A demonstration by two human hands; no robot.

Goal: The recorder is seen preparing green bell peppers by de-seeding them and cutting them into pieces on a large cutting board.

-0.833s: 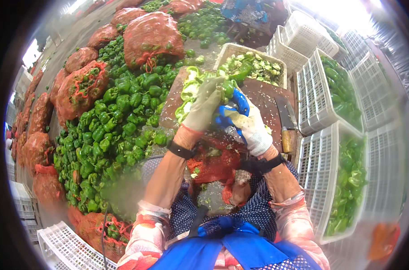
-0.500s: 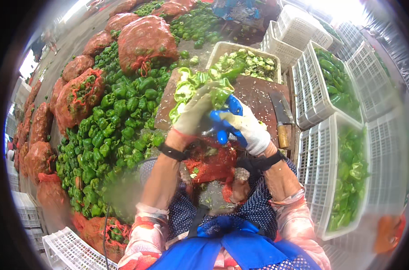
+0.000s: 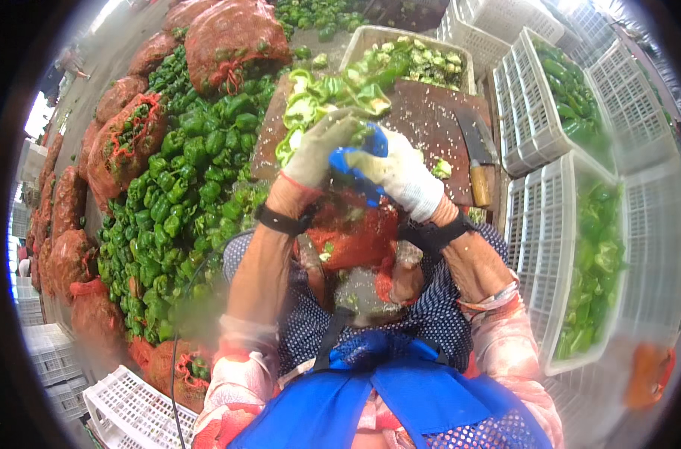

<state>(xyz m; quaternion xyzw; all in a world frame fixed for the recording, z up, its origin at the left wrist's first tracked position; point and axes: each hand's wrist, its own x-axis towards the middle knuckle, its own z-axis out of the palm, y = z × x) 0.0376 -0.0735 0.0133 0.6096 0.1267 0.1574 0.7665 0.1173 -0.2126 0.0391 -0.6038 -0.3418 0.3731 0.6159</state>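
In front of my chest, my two gloved hands meet above the near edge of a brown cutting board. My left hand, in a grey-beige glove, is curled around a green pepper, which is mostly hidden; only a bit of green shows between the fingers. Against it from the other side presses my right hand, white-gloved with blue fingers, its fingers bent. Opened pepper halves lie on the board just beyond my left hand. A pepper core and a cleaver with a wooden handle rest right of my hands.
A white crate of cut cores stands beyond the board. Loose green peppers heap on the left, beside red mesh sacks. White crates with green peppers line the right. A white crate sits at lower left.
My hands have drawn closer together, and the right fingers have curled in against the left hand. The whole view has shifted, so the board and crates sit higher in it.
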